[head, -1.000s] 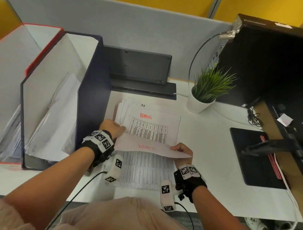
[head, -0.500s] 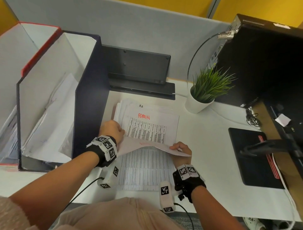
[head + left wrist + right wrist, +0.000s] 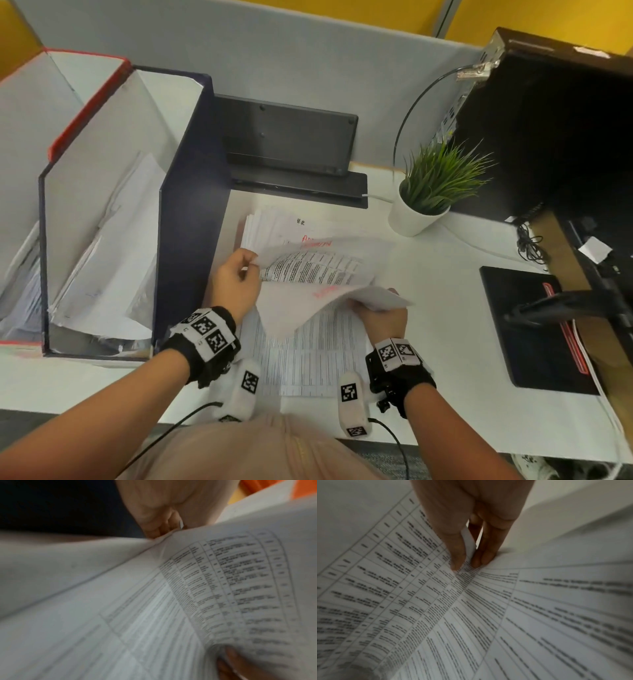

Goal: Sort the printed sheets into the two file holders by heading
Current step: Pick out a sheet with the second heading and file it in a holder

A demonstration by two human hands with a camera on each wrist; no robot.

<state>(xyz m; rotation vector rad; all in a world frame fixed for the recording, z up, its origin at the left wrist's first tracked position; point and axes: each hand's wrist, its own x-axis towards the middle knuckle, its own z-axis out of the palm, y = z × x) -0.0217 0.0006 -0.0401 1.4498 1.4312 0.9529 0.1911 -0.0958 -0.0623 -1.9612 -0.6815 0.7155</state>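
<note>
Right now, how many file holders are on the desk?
2. The dark navy cardboard file holder stands just left of the paper stack; the red-edged white file holder sits beside it, further left, partly cropped. Both hold sheets.

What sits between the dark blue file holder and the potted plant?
In the head view, the paper stack on the desk, with the lifted sheets, lies between the dark blue file holder and the potted plant.

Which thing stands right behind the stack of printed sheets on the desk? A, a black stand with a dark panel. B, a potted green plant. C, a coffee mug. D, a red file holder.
A: the black stand sits directly behind the stack of printed sheets, while the potted plant stands off to the right.
</note>
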